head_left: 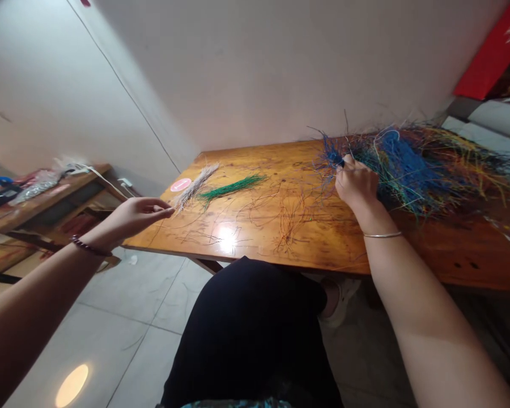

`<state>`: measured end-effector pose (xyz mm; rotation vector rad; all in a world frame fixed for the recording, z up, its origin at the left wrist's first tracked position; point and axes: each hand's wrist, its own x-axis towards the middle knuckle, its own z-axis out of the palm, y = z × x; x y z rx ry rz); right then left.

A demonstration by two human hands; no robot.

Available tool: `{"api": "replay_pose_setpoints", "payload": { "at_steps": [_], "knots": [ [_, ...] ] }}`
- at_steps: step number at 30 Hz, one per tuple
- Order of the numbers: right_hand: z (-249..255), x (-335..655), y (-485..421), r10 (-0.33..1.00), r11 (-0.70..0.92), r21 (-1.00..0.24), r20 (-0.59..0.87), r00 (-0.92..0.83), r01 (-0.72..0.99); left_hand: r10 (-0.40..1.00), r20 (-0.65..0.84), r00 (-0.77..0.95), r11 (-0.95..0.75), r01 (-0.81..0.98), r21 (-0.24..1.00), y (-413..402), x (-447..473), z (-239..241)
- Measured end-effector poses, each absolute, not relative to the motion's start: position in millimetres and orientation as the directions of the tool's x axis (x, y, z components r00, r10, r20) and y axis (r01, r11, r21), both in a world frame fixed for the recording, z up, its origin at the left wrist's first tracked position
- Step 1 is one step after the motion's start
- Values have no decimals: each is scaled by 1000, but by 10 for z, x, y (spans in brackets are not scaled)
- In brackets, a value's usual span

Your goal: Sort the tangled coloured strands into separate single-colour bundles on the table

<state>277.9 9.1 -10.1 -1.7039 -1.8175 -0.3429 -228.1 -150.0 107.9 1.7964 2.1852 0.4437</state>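
Note:
At the far side of the wooden table, my right hand (357, 180) is closed around a tuft of blue wires (331, 153), whose loose ends fan out beyond the fingers. Beside it spreads a large tangled pile of coloured wires (412, 170), mostly blue, with green, orange and yellow strands. My left hand (142, 215) hovers over the table's left edge, thumb and fingertips close together; whatever is between them is too small to make out. Just past those fingertips lies a whitish bundle of wires (198, 184), with a green bundle of wires (233, 187) to its right.
Loose thin orange and dark strands (289, 224) are scattered over the wooden table (255, 249). A round pink sticker (181, 185) is near its left edge. A wall (259, 68) rises behind. Another cluttered table (68, 195) stands at left, and a red panel (488, 56) at upper right.

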Motion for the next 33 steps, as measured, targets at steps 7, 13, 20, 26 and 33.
{"api": "replay_pose_setpoints", "payload": {
  "at_steps": [7,13,20,26,33],
  "knots": [
    [-46,2809,96,794,73,-279,598,114,958,994,-53,-92,104,941,321,-1420,-2204,952],
    [-30,2934,187,725,5,-387,637,264,922,995,-53,-90,100,964,246,-1475,-2075,999],
    [-27,3078,292,695,-64,-491,603,392,869,998,-4,-62,62,989,136,-1530,-2060,1030],
    [-76,3103,351,669,-73,-505,614,418,860,1000,2,-7,7,993,119,-1579,-1974,1047],
    [-87,3122,361,654,-43,-522,630,419,852,1000,-10,29,-27,989,149,-1618,-1876,1079]
  ]
}}
